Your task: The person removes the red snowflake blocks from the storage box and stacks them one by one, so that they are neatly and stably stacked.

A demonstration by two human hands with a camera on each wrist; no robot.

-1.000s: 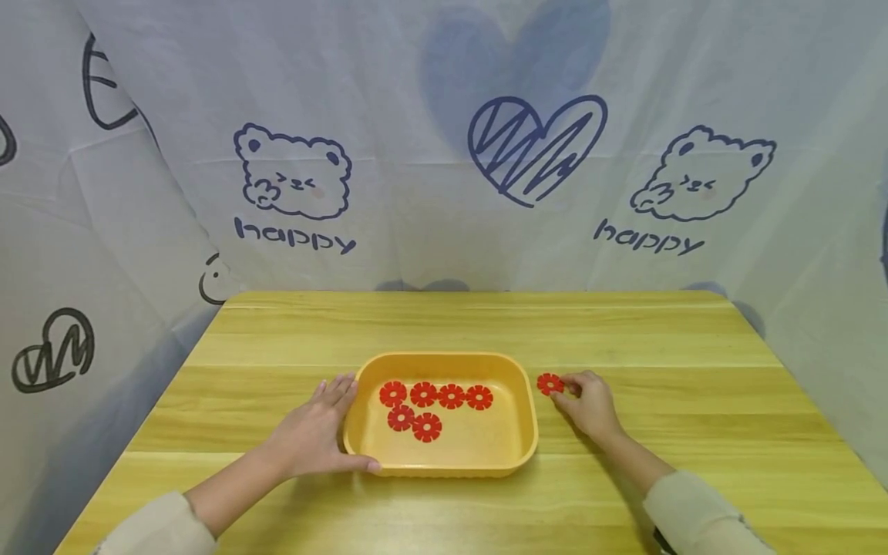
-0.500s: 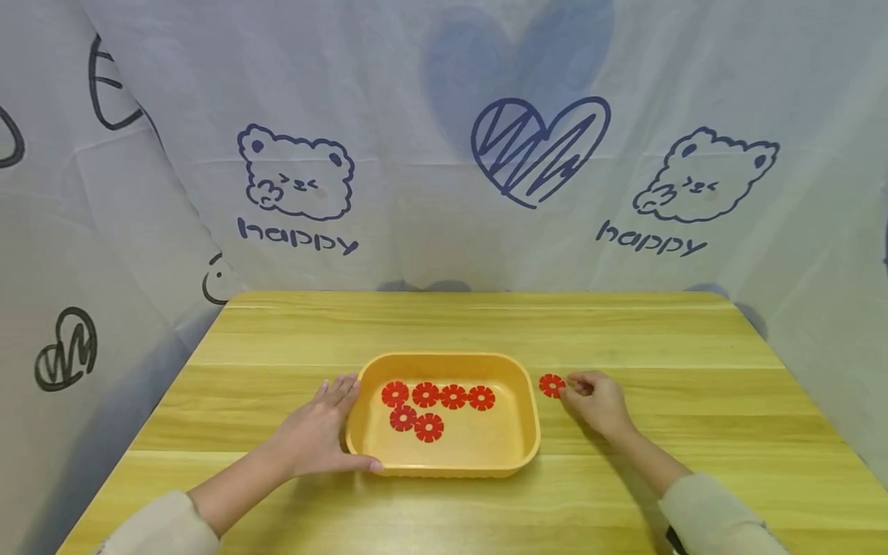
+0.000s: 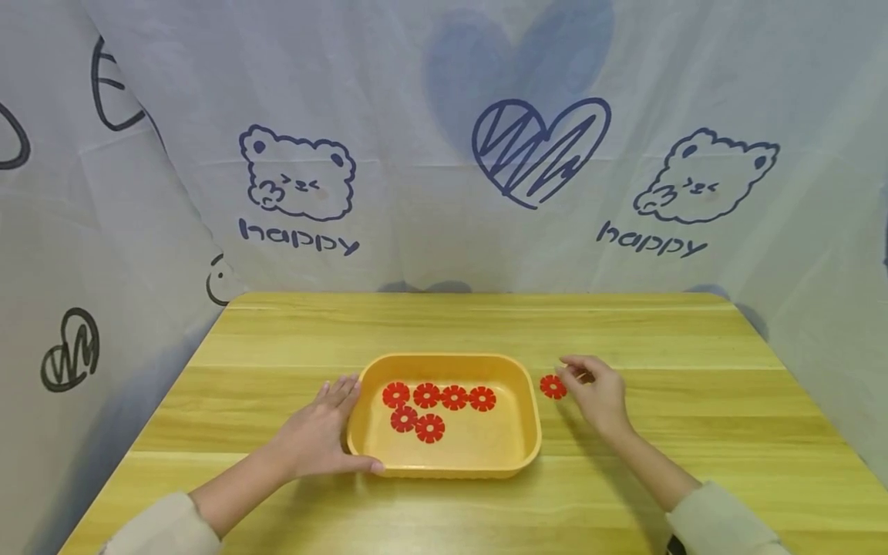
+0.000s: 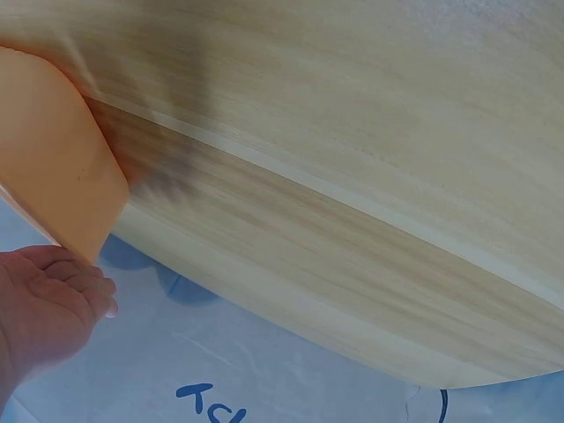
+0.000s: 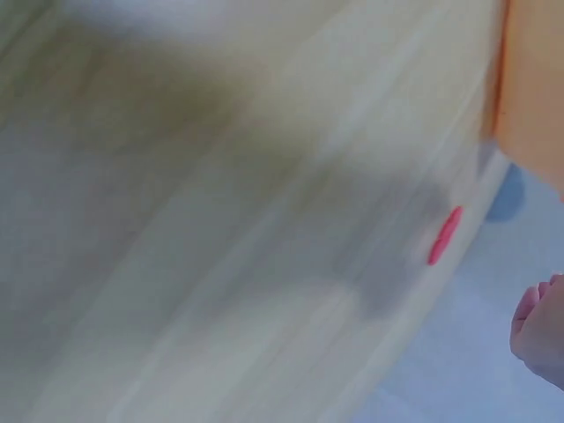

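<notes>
A yellow plastic tray [image 3: 444, 472] stands on the table with several red notched discs [image 3: 429, 428] lying flat inside, most of them along its far side. My left hand [image 3: 315, 432] rests against the tray's left end, fingers extended along the side and thumb along the near rim. In the left wrist view its fingers [image 4: 75, 280] touch the tray's corner. Just right of the tray, one more red notched disc [image 3: 553, 387] lies on the table. My right hand [image 3: 598, 393] hovers beside and over this disc, fingers loosely bent and holding nothing; the right wrist view shows the disc [image 5: 445, 235] apart from the hand.
The wood-grain table [image 3: 444, 324] reaches back to a white curtain [image 3: 416, 208] printed with bears and hearts. Another stretch of curtain [image 3: 118, 254] hangs along the left side.
My right hand has let go of the red disc outside the tray and risen slightly from it. The disc stays by the tray; my left hand and the tray keep their places.
</notes>
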